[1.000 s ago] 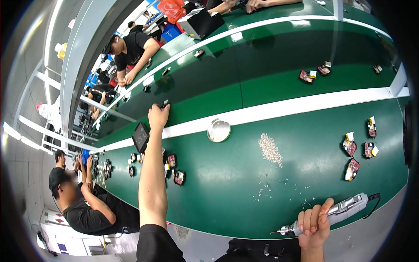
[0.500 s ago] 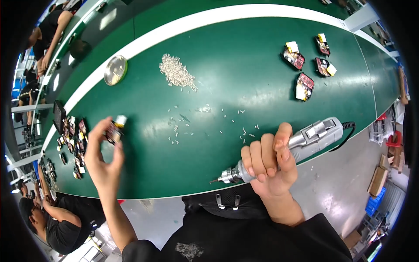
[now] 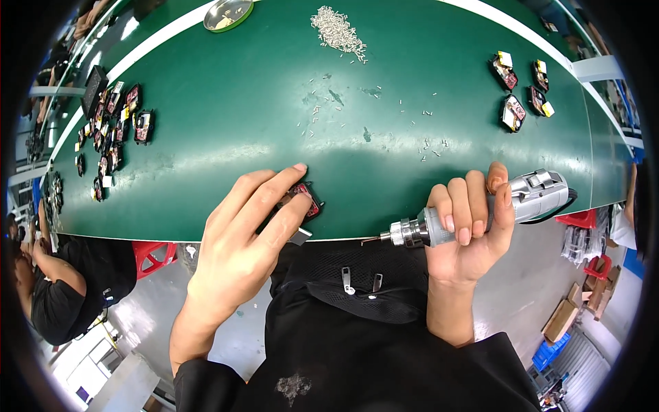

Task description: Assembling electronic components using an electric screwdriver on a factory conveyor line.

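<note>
My left hand (image 3: 244,237) is closed over a small black-cased module with a red circuit board (image 3: 312,200) at the table's near edge. The fingers hide much of the module; its dark corner shows beyond the fingertips. In my right hand (image 3: 473,226) is a grey and silver electric screwdriver (image 3: 539,193), held sideways with the fingers wrapped round its body. Its thin bit (image 3: 371,239) points left along the table edge, apart from the module. A black cord bends away from the tool's rear end.
A heap of tiny silvery pins or screws (image 3: 336,31) lies at the far middle, with loose ones (image 3: 316,110) nearer. Several similar modules (image 3: 143,127) cluster at the left, more (image 3: 512,113) at the far right. A round green-rimmed dish (image 3: 228,14) stands far left. Another person (image 3: 75,275) sits at left.
My left hand has brought the module from the left side to the near middle edge. The screwdriver, still in my right hand, has shifted slightly right. The view has tilted downward.
</note>
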{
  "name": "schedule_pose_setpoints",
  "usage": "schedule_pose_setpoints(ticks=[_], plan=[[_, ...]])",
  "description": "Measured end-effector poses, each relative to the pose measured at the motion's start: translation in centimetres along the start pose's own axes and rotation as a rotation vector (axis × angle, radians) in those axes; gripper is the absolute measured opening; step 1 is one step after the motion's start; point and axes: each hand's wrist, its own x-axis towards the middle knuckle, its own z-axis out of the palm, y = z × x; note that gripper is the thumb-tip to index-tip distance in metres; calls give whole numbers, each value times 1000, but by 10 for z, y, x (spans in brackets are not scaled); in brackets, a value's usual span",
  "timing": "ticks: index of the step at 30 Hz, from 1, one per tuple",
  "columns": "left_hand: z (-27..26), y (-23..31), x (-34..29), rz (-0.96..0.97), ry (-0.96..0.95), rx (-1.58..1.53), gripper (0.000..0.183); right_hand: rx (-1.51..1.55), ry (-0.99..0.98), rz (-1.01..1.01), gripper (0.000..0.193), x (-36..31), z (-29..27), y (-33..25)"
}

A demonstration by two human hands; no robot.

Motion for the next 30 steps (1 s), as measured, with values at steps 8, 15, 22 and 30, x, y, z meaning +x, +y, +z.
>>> schedule_pose_setpoints(ticks=[8,15,22,30], plan=[[-12,-13,20,277,-207,92,28,-12,6,19,10,-12,0,-1],[5,2,28,330,-159,136,27,-16,33,122,5,-25,5,1],[31,15,31,384,-12,225,34,-20,179,245,10,-58,25,32],[36,30,28,351,-46,265,31,-178,233,178,12,-59,20,39]])
